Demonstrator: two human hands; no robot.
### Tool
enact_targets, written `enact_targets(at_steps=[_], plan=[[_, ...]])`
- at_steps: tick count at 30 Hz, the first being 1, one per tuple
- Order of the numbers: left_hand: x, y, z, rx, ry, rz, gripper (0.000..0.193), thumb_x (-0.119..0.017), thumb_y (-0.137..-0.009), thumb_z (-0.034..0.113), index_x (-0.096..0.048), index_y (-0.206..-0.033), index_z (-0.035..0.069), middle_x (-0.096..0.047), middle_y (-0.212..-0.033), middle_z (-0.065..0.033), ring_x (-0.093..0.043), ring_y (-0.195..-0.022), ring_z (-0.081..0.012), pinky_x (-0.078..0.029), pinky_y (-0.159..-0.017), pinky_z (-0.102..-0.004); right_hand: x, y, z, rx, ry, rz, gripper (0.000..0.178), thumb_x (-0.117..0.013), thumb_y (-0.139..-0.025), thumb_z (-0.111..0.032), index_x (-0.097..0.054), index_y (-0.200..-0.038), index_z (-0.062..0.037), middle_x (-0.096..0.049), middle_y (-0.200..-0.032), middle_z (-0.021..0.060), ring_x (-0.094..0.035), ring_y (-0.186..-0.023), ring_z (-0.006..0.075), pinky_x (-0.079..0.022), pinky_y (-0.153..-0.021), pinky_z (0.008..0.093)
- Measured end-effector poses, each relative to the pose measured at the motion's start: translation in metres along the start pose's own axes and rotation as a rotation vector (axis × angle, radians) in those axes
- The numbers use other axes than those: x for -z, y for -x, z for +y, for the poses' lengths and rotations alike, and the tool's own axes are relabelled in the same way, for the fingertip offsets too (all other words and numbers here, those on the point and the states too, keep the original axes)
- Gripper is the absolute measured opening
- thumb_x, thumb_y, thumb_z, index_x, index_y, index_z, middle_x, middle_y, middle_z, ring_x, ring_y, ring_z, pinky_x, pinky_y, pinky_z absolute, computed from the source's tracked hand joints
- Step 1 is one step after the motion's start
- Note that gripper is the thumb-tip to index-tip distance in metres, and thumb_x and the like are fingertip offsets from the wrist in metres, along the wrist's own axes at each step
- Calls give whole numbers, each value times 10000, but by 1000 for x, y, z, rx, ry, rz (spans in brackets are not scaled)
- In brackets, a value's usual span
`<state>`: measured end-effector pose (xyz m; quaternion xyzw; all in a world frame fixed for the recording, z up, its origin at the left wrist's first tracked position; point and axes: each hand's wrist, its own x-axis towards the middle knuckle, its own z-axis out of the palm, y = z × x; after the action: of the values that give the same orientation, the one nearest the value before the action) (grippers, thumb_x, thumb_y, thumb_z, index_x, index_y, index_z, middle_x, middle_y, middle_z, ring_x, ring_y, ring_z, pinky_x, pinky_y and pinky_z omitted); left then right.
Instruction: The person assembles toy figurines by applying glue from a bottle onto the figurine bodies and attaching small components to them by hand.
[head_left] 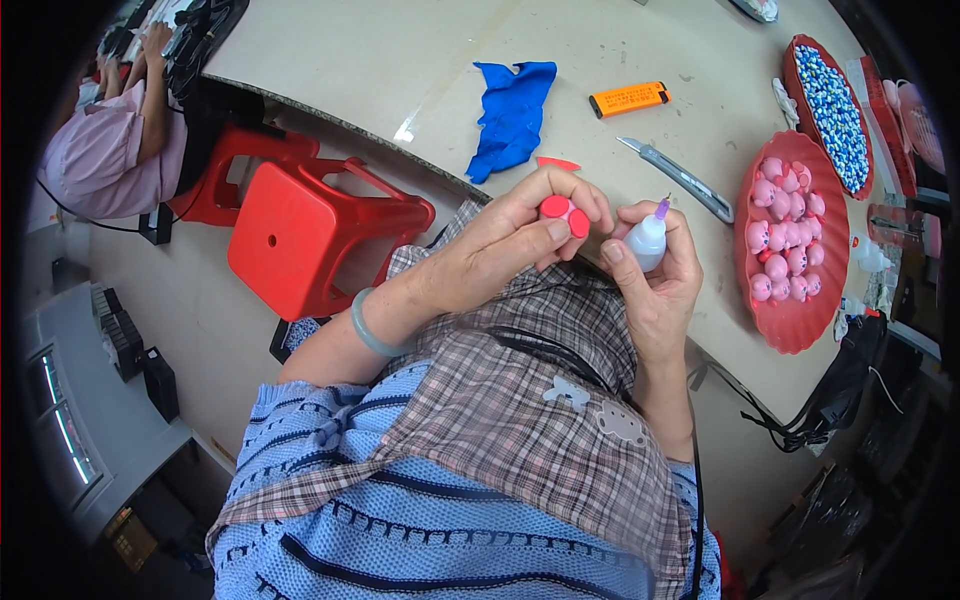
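Close to the table's front edge, my left hand [505, 238] pinches a small pink figure [578, 206] that has two red oval pads turned upward. Next to it, my right hand [660, 300] is wrapped round a white squeeze bottle [647, 240] with a thin purple needle tip pointing up. The tip is apart from the figure. Most of the figure's body is hidden by my fingers. To the right stands a red scalloped dish [795, 332], holding several similar pink round figures [790, 235].
Beyond my hands lie a blue cloth [510, 120], a red scrap [558, 164], an orange case [630, 98] and a utility knife [680, 178], blade out. Another red dish [793, 85] holds small blue-and-white pieces. Red stools [285, 240] and a seated person [115, 150] are left.
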<state>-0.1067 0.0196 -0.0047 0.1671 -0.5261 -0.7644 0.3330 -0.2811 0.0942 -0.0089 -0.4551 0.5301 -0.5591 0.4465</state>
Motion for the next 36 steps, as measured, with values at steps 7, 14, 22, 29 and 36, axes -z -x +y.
enact_targets(at_steps=[7, 14, 22, 29, 36], plan=[[4, 2, 2, 84, 66, -58, 139, -445, -975, 121, -504, -1075, 45, -555, -904, -45, -498, -710, -70, -405, -610, -206, 3, 0, 3, -6, -23, 20, 271, -715, -867, -24, -587, -1105, -35, -594, -920, 8, -567, -829, 64, -475, -705, 207], [2, 2, 3, 62, -45, -56, 315, -443, -967, 229, -537, -1172, 8, -532, -871, -33, -459, -690, -68, -361, -587, -199, 2, 0, 2, 19, -46, 29, 277, -711, -870, -18, -579, -1113, -26, -594, -921, 8, -563, -822, 57, -475, -708, 203], [1, 6, 1, 64, -21, -59, 518, -381, -1024, 453, -538, -1178, -17, -537, -828, -46, -446, -682, -73, -339, -574, -208, 3, 2, 5, 22, -46, 23, 272, -706, -869, -7, -580, -1110, -25, -591, -931, 9, -559, -821, 59, -467, -703, 200], [2, 12, -10, -62, -70, 11, 450, -362, -1044, 390, -548, -1182, 4, -552, -790, -10, -430, -662, -49, -361, -607, -189, 6, 2, 8, -4, -28, 1, 275, -714, -858, -4, -588, -1101, -35, -599, -927, 11, -558, -816, 60, -460, -699, 201], [2, 10, -11, -116, -20, 31, 409, -376, -1037, 355, -513, -1200, 7, -551, -768, -25, -440, -658, -53, -362, -597, -198, 4, 3, 7, 1, -20, 11, 287, -724, -848, -9, -590, -1101, -35, -609, -931, 16, -568, -813, 68, -465, -695, 208]])
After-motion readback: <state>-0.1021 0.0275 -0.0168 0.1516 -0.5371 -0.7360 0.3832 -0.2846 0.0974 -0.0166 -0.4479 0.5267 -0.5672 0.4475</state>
